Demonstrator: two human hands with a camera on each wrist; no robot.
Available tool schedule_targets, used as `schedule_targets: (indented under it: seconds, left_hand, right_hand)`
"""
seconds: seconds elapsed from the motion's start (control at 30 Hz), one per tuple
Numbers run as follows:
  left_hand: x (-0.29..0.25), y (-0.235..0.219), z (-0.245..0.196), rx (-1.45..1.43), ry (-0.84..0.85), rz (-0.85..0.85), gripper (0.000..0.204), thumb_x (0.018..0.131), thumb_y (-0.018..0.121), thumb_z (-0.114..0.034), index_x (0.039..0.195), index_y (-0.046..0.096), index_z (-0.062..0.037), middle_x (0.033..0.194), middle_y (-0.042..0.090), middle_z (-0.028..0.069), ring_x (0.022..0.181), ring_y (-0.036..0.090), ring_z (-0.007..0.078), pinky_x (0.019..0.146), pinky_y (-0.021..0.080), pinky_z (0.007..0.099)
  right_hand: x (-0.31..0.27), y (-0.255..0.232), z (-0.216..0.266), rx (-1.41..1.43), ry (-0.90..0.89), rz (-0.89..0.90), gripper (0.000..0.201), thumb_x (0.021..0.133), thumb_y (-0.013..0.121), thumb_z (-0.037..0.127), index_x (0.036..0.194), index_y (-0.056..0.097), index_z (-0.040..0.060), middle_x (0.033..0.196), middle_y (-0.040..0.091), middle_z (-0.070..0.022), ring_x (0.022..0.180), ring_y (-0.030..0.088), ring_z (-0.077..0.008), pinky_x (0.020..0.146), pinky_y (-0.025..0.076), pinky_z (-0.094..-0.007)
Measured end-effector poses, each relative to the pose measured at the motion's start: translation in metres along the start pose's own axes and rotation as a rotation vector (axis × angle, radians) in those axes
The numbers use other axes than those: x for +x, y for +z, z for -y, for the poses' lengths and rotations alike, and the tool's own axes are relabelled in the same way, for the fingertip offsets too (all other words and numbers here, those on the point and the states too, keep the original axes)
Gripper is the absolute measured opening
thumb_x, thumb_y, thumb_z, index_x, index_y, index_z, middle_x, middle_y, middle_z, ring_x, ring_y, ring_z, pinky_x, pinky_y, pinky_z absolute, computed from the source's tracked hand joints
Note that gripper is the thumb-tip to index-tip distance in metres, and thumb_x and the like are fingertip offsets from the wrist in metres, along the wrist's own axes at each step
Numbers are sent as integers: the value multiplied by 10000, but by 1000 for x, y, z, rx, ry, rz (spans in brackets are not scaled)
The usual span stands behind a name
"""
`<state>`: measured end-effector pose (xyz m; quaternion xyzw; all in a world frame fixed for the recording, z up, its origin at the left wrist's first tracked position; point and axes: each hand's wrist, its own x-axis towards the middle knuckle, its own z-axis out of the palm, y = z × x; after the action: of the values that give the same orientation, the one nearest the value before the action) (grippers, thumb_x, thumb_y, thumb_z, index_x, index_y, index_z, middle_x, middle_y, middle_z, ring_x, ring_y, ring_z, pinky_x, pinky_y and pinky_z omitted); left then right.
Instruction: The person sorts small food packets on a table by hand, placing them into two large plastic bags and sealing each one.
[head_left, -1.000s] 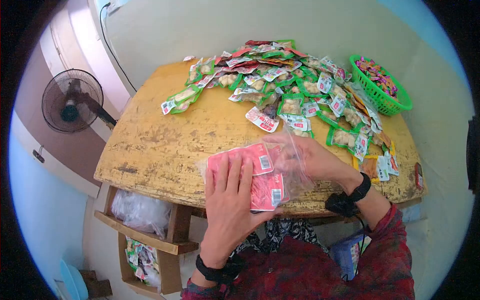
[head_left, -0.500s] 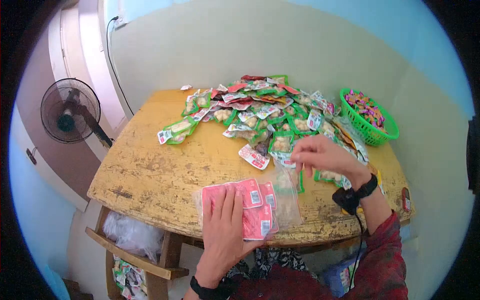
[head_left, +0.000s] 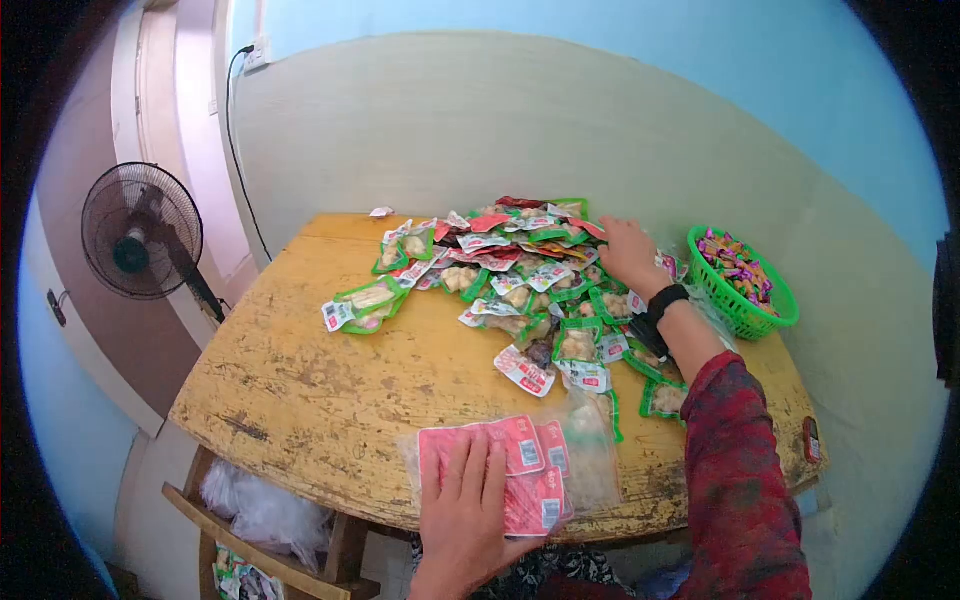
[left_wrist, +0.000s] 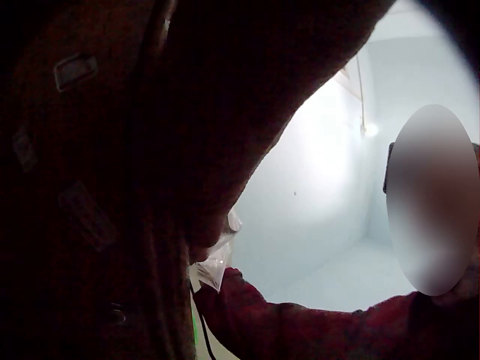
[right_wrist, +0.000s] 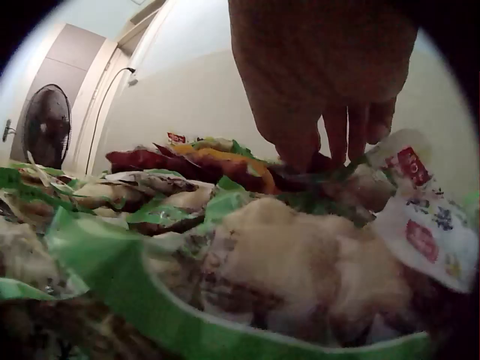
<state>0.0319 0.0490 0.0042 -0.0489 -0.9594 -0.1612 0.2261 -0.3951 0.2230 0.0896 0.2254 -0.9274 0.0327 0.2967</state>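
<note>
Flat pink packets [head_left: 480, 447] lie inside a clear plastic bag [head_left: 592, 452] at the table's front edge. Across them rests my left hand [head_left: 465, 515], fingers extended; the left wrist view is mostly dark, with a bit of clear plastic [left_wrist: 217, 264] low in it. My right hand [head_left: 630, 255] is over the back right of the heap of snack packets [head_left: 578, 343]. In the right wrist view that hand [right_wrist: 322, 75] points its fingers down among the packets [right_wrist: 277, 255], thumb apart from the others; the fingertips are partly hidden, and no packet is seen lifted.
A green basket [head_left: 740, 318] of small wrapped sweets stands right of the heap. Two packets [head_left: 365, 303] lie off to its left. A red and black object [head_left: 811, 440] sits near the right edge. Below are an open drawer [head_left: 262, 545] with clear plastic and, further left, a fan [head_left: 142, 230].
My right hand has left the clear bag and travelled up and back to the heap's far right part. My left hand has stayed on the pink packets. The head view has tilted upward.
</note>
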Motion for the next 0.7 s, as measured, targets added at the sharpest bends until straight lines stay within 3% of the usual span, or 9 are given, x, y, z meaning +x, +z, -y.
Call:
schedule_targets:
  seconds: [0.1,0.2,0.3,0.4,0.5,0.6,0.7]
  left_hand:
    - [0,2,1,-13,3,-5,1074,701,811,-640,1437,478,68,1493,501,261,1434,444,416,1200,264,591]
    - [-1,3,2,-23,5,-21,1083,692,818,-634,1445,473,63,1496,499,263,1434,446,416,1202,266,586]
    - [-1,2,0,-19,-1,-25,1086,690,822,-632,1450,470,59,1494,501,264,1429,454,417,1204,266,581]
    - [0,1,-2,-2,-3,-26,1093,680,826,-654,1438,493,59,1500,498,256,1448,431,402,1205,257,584]
    - [-1,2,-4,-12,-1,-49,1136,663,823,-692,1441,491,66,1508,491,254,1461,413,401,1207,252,585]
    - [-2,-3,-8,-56,27,-75,1197,649,816,-726,1463,458,76,1515,480,259,1465,402,418,1211,245,590]
    - [-3,-14,-4,-189,69,-113,1234,628,852,-693,1503,418,62,1537,455,264,1478,372,444,1217,235,601]
  right_hand:
    - [7,13,1,-93,-24,54,247,901,660,215,1110,733,107,1102,722,-158,1090,639,-369,916,549,-517]
    - [11,19,2,-114,101,61,219,942,631,238,1092,756,137,1007,733,-152,1016,664,-363,890,552,-507]
    - [-10,1,1,112,-35,-193,211,980,608,272,1067,762,156,927,729,-150,935,677,-374,800,548,-491]
    - [-28,-15,-3,379,-25,-322,242,1022,596,296,1069,745,110,872,725,-99,827,690,-274,676,521,-410]
    - [-62,-66,3,889,112,-36,240,1036,590,275,1027,714,69,746,687,-58,642,652,-176,602,500,-325]
    - [-110,-114,19,1299,228,110,229,1055,590,256,1081,697,55,701,629,14,583,576,-67,553,416,-220]
    - [-166,-131,22,1585,294,215,219,1065,580,242,1141,683,64,690,605,46,549,532,-30,510,361,-202]
